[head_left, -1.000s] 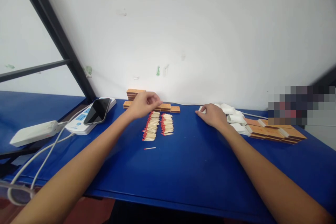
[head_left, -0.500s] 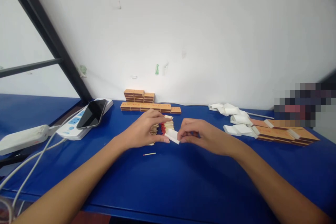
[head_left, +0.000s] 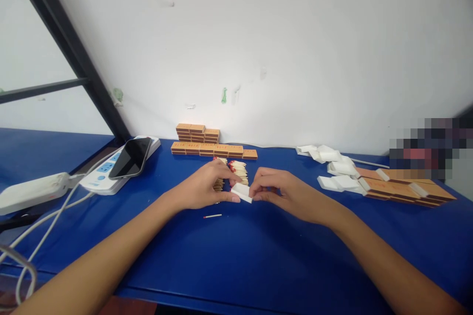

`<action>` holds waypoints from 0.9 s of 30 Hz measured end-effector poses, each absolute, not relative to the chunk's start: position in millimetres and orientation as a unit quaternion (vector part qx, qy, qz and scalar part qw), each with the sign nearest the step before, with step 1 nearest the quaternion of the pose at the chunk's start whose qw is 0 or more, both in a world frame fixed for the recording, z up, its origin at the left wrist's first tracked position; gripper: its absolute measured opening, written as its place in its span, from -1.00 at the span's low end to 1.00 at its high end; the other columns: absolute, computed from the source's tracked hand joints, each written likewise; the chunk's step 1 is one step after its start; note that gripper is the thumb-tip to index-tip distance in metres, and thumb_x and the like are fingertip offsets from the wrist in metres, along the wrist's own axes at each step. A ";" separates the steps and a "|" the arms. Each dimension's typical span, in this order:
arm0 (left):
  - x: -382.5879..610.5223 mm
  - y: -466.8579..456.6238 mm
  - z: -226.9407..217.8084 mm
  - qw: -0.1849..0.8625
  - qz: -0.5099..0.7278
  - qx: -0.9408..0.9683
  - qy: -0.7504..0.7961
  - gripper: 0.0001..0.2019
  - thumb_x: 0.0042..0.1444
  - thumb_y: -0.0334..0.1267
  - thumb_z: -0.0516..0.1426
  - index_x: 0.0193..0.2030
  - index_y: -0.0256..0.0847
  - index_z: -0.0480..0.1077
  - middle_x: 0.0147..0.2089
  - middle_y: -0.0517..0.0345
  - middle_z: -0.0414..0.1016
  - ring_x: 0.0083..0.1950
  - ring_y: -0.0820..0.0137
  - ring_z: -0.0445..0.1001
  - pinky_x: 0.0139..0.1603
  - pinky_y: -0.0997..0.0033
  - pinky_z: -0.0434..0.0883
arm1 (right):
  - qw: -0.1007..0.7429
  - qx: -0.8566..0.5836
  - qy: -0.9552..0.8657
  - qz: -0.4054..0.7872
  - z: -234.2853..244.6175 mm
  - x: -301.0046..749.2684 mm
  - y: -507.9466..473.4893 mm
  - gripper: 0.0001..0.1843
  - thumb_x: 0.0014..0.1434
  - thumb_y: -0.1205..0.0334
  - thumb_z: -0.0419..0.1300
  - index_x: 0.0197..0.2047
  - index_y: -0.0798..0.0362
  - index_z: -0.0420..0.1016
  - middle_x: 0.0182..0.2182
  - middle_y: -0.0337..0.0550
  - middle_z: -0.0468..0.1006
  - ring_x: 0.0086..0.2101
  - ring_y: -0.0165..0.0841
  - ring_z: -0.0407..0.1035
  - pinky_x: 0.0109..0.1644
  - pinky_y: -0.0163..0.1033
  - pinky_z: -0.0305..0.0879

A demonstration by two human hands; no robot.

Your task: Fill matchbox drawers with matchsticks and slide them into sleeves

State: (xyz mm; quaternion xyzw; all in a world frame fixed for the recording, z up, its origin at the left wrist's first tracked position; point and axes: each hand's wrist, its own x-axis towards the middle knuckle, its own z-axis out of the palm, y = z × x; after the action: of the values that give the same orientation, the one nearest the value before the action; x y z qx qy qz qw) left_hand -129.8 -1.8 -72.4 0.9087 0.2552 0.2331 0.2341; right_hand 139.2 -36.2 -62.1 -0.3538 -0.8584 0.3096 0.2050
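A small white matchbox tray [head_left: 243,191] is held just above the blue table, tilted down to the right. My right hand [head_left: 283,189] pinches its right end between thumb and fingers. My left hand [head_left: 207,182] curls around its left end, the thumb along the near side and the index finger above. A bit of red shows at that end, too small to make out. Right behind the tray lies a pile of red-tipped matches [head_left: 238,170]; a second pile [head_left: 220,161] is partly hidden by my left hand. A single match [head_left: 212,216] lies nearer me.
Closed matchboxes [head_left: 207,149] stand in rows and stacks by the wall. At the right are several white trays [head_left: 338,167] and stacked orange matchbox sleeves [head_left: 391,189]. A phone [head_left: 131,157] rests on a power strip [head_left: 101,182] at the left, with white cables nearby.
My left index finger has come down from over the matches toward the tray, uncovering more of both piles. My right hand keeps its pinch on the tray. The view has shifted slightly.
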 end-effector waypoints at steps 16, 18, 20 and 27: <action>-150.8 21.8 -71.6 0.042 0.323 0.876 0.356 -0.65 0.14 -0.33 0.48 -0.05 -0.22 0.46 -0.06 0.13 0.51 -0.02 0.22 0.45 0.02 0.27 0.36 | 0.220 -0.412 -0.862 0.199 -92.6 136.5 -21.9 -0.91 0.34 0.27 0.23 -0.15 -0.02 0.60 -0.24 -0.18 0.50 -0.31 -0.38 0.37 -0.20 -0.24 0.29; -151.3 22.0 -71.5 0.038 0.322 0.876 0.358 -0.64 0.13 -0.28 0.49 -0.05 -0.23 0.47 -0.07 0.12 0.51 -0.04 0.21 0.45 0.00 0.27 0.36 | 0.221 -0.399 -0.866 0.204 -98.4 132.7 -22.0 -0.91 0.35 0.28 0.23 -0.18 -0.01 0.58 -0.24 -0.19 0.49 -0.32 -0.39 0.37 -0.20 -0.25 0.29; -150.1 20.5 -71.9 0.034 0.317 0.880 0.352 -0.61 0.11 -0.26 0.51 -0.04 -0.23 0.47 -0.09 0.13 0.51 -0.05 0.21 0.44 0.00 0.28 0.36 | 0.224 -0.398 -0.865 0.206 -101.3 129.7 -22.8 -0.90 0.36 0.28 0.22 -0.21 -0.01 0.56 -0.25 -0.19 0.48 -0.33 -0.39 0.36 -0.21 -0.25 0.28; -147.0 16.3 -73.6 0.011 0.309 0.891 0.331 -0.58 0.10 -0.31 0.54 -0.02 -0.25 0.47 -0.11 0.15 0.51 -0.07 0.22 0.43 -0.03 0.30 0.34 | 0.218 -0.424 -0.858 0.193 -101.1 124.1 -23.4 -0.88 0.33 0.28 0.23 -0.28 0.02 0.53 -0.31 -0.22 0.45 -0.36 -0.39 0.33 -0.25 -0.26 0.23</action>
State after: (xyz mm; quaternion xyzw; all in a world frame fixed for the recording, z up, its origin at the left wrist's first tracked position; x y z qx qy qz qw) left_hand -147.0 16.3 -73.6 0.8912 0.3315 0.3094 0.0112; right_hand 124.1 -23.4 -101.1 -0.4237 -0.8578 0.1932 0.2175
